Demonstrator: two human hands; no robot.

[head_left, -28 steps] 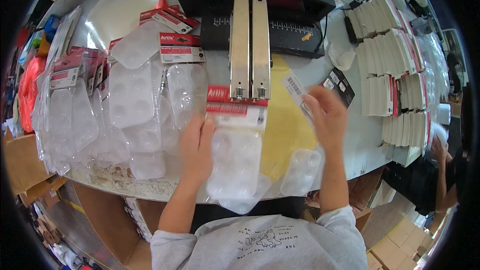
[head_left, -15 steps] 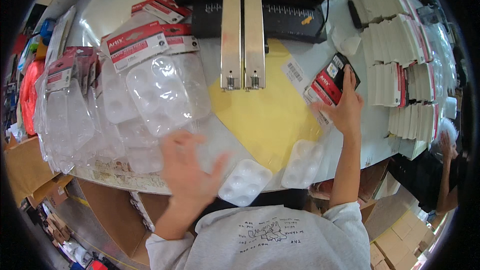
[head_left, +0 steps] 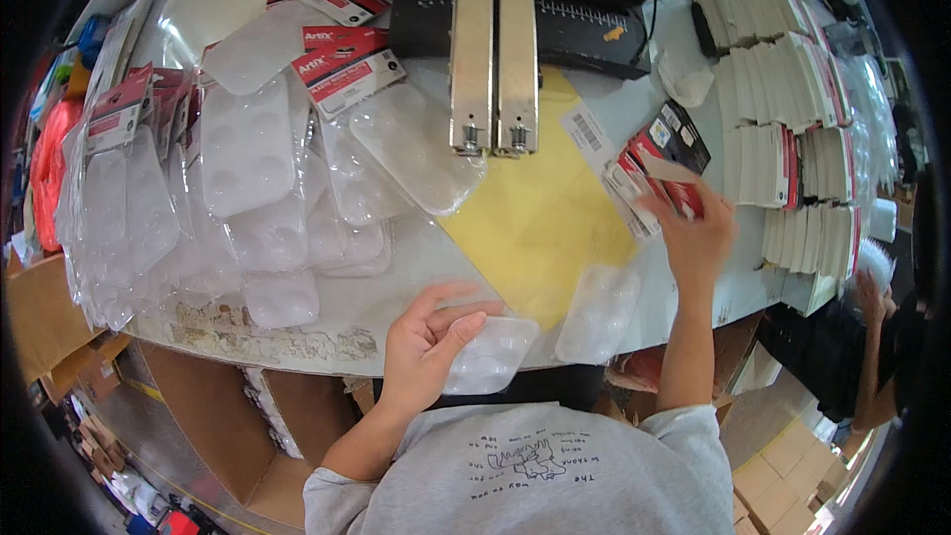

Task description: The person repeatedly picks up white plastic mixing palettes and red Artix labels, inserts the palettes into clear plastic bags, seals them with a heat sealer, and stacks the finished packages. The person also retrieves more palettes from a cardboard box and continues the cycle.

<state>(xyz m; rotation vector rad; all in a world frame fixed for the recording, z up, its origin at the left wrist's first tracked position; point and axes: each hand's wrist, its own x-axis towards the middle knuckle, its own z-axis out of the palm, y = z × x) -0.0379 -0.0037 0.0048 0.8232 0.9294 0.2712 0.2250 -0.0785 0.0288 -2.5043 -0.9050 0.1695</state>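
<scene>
My left hand (head_left: pixel 428 342) is at the table's front edge, its thumb over the left side of a white plastic paint palette (head_left: pixel 502 357). Its fingers are apart and slightly blurred. A small card (head_left: pixel 670 170), pale on its visible face, is pinched in my right hand (head_left: pixel 698 228). Just beyond that hand lies a stack of red and black header cards (head_left: pixel 677 137). Between my hands, a second white palette (head_left: pixel 597 312) rests by the front edge.
Bagged palettes (head_left: pixel 248 154) with red header cards pile up at the left. A black machine with two metal arms (head_left: pixel 493 59) stands at the back over a yellow sheet (head_left: pixel 545 228). Stacks of cards (head_left: pixel 783 129) line the right side. Another person's hand (head_left: pixel 872 297) shows at far right.
My left hand has moved right and down to the near palette. My right hand has lifted a card off the stack. A bagged palette on the pile has shifted right, toward the yellow sheet.
</scene>
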